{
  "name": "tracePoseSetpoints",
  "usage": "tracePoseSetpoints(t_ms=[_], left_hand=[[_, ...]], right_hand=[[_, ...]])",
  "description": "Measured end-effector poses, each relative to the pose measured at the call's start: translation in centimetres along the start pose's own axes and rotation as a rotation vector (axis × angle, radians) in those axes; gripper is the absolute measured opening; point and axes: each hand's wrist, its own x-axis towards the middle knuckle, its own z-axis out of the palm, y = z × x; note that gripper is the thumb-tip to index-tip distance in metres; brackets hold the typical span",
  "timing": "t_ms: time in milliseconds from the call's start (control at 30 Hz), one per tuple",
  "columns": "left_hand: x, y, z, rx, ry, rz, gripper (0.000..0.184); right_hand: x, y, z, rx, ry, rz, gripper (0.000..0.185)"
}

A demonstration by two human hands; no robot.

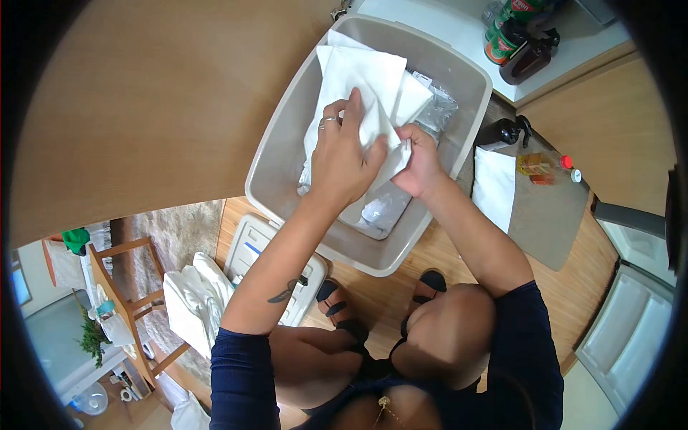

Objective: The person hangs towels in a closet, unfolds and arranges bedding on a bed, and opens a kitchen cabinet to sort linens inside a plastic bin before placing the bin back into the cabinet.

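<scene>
A large grey plastic bin [283,150] stands in front of me, with folded white cloths [369,72] and clear plastic packages [438,111] inside. My left hand [347,150], wearing a ring, lies over the white cloth with its fingers spread. My right hand [418,161] is closed on the edge of the same white cloth, at its lower right, thumb on top. Part of the bin's contents is hidden under the cloths and my hands.
The bin's lid [247,240] lies on the floor at the left, beside folded white cloths [193,301]. Spray cans [502,43] and a dark bottle [527,61] stand on a white shelf. Another dark bottle [496,134], a white cloth [494,186] and oil bottles [537,165] are on the right.
</scene>
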Motion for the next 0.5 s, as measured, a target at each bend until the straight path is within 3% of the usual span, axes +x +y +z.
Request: tracePoseSetpoints(t_ms=[100, 167, 200, 233, 300, 333, 500], left_hand=[[0.1, -0.4, 0.2, 0.02, 0.068, 0.058, 0.076], [0.6, -2.6, 1.0, -0.361, 0.122, -0.044, 0.065], [1.0, -1.0, -1.9, -0.589, -0.153, -0.536, 0.056], [1.0, -2.0, -1.9, -0.587, -0.152, -0.536, 0.056], [1.3, -3.8, -1.5, -1.293, 0.071, -0.738, 0.059], [1.1, -4.4, -1.9, -1.417, 0.02, -0.675, 0.061], [0.9, -5.0, -2.8, -1.435, 0.002, -0.662, 0.062]], right_hand=[[-0.7, 0.2, 2.0, -0.075, 0.18, -0.033, 0.045], [0.1, 0.6, 0.9, -0.075, 0.098, -0.126, 0.047], [0.2, 0.2, 0.6, -0.012, 0.084, -0.109, 0.047], [0.1, 0.0, 0.4, -0.011, 0.082, -0.108, 0.047], [-0.3, -0.6, 0.2, -0.023, 0.072, -0.111, 0.047], [-0.4, -0.8, 0.3, -0.031, 0.064, -0.099, 0.047], [-0.7, -0.3, 0.8, -0.075, 0.099, -0.096, 0.047]])
